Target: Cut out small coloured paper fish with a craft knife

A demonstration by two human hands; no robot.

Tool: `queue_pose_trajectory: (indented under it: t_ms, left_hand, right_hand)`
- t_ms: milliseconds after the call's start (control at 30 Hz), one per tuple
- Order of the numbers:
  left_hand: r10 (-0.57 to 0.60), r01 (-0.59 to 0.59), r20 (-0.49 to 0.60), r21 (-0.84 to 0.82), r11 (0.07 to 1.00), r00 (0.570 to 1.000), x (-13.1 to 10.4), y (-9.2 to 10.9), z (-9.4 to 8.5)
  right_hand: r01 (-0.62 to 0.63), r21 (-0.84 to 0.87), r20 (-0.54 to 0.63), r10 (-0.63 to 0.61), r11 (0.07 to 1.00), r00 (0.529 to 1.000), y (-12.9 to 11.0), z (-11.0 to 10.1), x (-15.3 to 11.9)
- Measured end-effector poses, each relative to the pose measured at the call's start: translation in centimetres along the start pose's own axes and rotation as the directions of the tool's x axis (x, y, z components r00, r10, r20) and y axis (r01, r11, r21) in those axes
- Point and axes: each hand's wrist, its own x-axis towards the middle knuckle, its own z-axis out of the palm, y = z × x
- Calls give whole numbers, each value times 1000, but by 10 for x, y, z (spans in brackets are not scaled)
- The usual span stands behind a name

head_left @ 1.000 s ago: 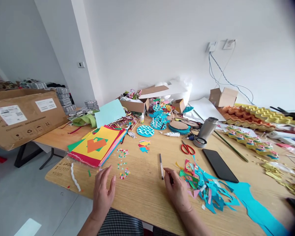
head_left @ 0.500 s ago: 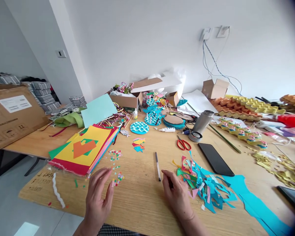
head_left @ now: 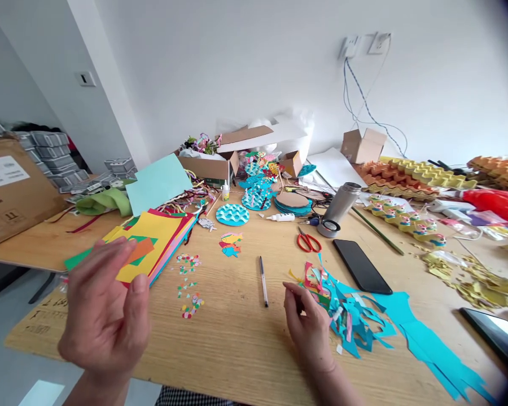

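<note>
My left hand is raised over the table's left side, in front of a stack of coloured paper sheets. Its thumb stands apart from the bent fingers, and nothing shows between them. An orange paper piece on the stack is partly covered by that hand. My right hand rests on the table with its fingers curled in, holding nothing I can see. Beside it, to the right, lies a heap of blue and coloured paper scraps. A pen lies left of it. Farther up are paper fish cutouts and small confetti pieces.
Red-handled scissors, a black phone and a steel flask stand or lie at the right. Behind are a white glue tube, a blue egg-carton disc and an open cardboard box. Egg-carton strips lie far right.
My left hand has lifted and moved left, closer to the camera, from beside the confetti to before the paper stack. My right hand stays about where it was. The view has shifted slightly.
</note>
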Motion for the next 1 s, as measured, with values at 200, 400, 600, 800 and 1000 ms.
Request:
queue_pose_trajectory:
  t_ms: [200,400,600,800,1000]
  left_hand:
    - [-33,25,292,31,999,956,-15,-8,-11]
    - [-36,-19,449,118,993,893,-23,-14,-26]
    - [-126,38,527,176,984,841,-38,-24,-48]
    - [-222,69,676,245,967,703,-52,-34,-46]
    - [-161,-38,941,180,983,297,-48,-40,2]
  right_hand:
    - [-120,-150,314,162,981,936,-7,-1,32]
    - [67,-502,652,327,862,684,-22,25,75]
    - [186,-526,752,352,830,557,-20,48,68]
    - [172,-529,743,356,831,567,-12,41,80]
    - [104,-587,650,391,803,651,8,43,99]
